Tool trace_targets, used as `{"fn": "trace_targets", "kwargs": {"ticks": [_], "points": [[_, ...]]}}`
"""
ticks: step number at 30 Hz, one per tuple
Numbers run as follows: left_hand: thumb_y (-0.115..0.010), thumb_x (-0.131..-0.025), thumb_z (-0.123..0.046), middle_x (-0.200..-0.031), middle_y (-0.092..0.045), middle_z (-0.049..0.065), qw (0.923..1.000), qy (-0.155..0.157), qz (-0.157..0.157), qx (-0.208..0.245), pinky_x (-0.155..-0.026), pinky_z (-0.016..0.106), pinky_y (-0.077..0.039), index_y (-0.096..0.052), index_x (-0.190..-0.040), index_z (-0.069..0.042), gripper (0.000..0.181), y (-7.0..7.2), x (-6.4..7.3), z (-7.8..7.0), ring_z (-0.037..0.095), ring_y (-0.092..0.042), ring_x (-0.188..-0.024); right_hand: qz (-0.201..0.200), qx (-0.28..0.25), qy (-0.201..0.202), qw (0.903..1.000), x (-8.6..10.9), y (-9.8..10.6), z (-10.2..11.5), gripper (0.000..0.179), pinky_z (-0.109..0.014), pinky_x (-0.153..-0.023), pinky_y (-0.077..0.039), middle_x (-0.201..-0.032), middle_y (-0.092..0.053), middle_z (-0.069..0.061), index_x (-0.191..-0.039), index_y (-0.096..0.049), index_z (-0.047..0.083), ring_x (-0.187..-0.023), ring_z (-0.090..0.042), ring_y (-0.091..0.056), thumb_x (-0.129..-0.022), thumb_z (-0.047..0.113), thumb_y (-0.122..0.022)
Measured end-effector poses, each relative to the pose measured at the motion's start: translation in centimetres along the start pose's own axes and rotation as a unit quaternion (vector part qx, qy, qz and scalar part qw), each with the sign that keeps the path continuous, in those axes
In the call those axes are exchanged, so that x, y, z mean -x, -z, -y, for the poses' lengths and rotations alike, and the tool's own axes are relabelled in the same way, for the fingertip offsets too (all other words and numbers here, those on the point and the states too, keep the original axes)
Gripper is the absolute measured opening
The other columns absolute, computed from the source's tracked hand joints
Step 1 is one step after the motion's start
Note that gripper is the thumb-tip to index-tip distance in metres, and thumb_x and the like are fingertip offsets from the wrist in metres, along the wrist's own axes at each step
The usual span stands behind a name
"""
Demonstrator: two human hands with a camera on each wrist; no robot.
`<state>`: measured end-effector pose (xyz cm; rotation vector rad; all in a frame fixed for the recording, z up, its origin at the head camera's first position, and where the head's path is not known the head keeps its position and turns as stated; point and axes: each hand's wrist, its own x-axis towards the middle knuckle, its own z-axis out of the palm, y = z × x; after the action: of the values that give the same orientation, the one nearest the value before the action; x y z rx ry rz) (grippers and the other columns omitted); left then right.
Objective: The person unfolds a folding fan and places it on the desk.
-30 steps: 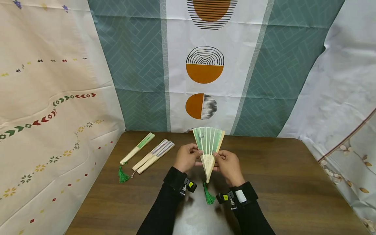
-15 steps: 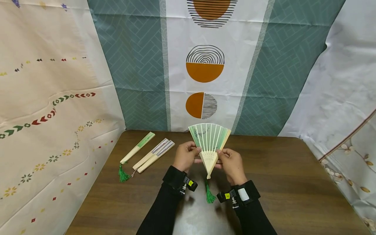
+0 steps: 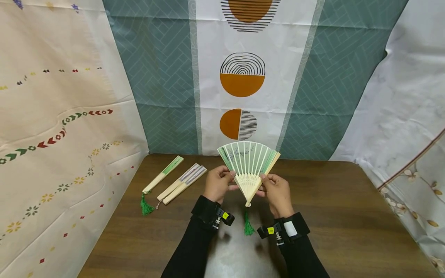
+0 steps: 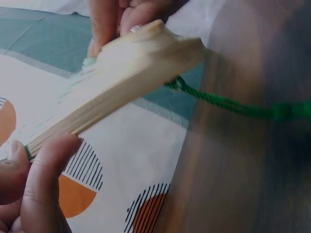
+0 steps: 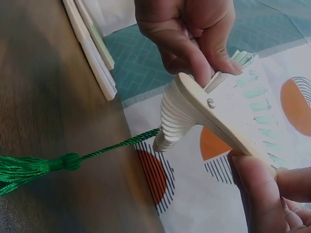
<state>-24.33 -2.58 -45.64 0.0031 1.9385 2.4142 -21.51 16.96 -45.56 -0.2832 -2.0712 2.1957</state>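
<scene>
A green and cream folding fan (image 3: 247,166) is held partly spread above the middle of the table, its ribs meeting at the rivet end that points toward the person. The left hand (image 3: 217,183) pinches its left outer edge between thumb and fingers. On the opposite edge, the right hand (image 3: 278,193) pinches the outer rib. A green tassel (image 5: 29,170) hangs by a cord from the rivet end. In the left wrist view the fan's stacked ribs (image 4: 112,97) appear close up, with a hand at each side.
On the brown table (image 3: 347,216), a folded green fan (image 3: 163,175) with a green tassel (image 3: 146,206) lies at the left. Beside it are folded fans with greyish leaves (image 3: 184,184). A patterned cloth (image 3: 295,96) hangs behind the table's far edge.
The fan has spread wider, its two outer edges moving apart. Both hands have risen slightly with it, and the right hand has shifted a little to the right.
</scene>
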Motion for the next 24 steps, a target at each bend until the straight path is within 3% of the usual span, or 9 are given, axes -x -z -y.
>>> {"fn": "trace_targets", "kwargs": {"ticks": [7, 15, 24], "points": [[-0.063, -0.113, 0.005, -0.085, -0.062, 0.001, 0.9993, 0.009, -0.013, 0.033, -0.067, 0.030, -0.072, -0.068, -0.110, 0.012, 0.009, 0.02, -0.05, 0.02, 0.017, -0.061, -0.082, -0.010, -0.033, -0.003, 0.9994, -0.26, 0.21, 0.04, 0.032, -0.021, -0.071, -0.071, -0.091, -0.080, -0.004, -0.132, -0.063, -0.020, -0.076, -0.006, -0.080, -0.118, 0.009, -0.061], [-0.064, -0.113, 0.005, -0.082, -0.060, 0.001, 0.9979, 0.006, -0.032, 0.056, -0.064, 0.026, -0.070, -0.068, -0.107, 0.010, 0.009, -0.08, 0.11, -0.06, 0.014, -0.063, -0.079, -0.023, -0.062, 0.000, 0.9978, -0.52, 0.16, -0.10, 0.029, -0.022, -0.070, -0.071, -0.084, -0.078, 0.004, -0.128, -0.063, -0.020, -0.073, -0.005, -0.078, -0.118, 0.007, -0.060], [-0.062, -0.114, 0.004, -0.083, -0.057, 0.004, 0.9963, -0.004, -0.039, 0.077, -0.067, 0.028, -0.071, -0.063, -0.096, 0.002, 0.018, 0.07, -0.02, -0.03, 0.018, -0.062, -0.084, -0.045, -0.083, -0.009, 0.9955, -0.47, 0.38, 0.13, 0.028, -0.022, -0.070, -0.071, -0.090, -0.080, 0.004, -0.131, -0.063, -0.017, -0.074, -0.004, -0.081, -0.119, 0.007, -0.059]]}}
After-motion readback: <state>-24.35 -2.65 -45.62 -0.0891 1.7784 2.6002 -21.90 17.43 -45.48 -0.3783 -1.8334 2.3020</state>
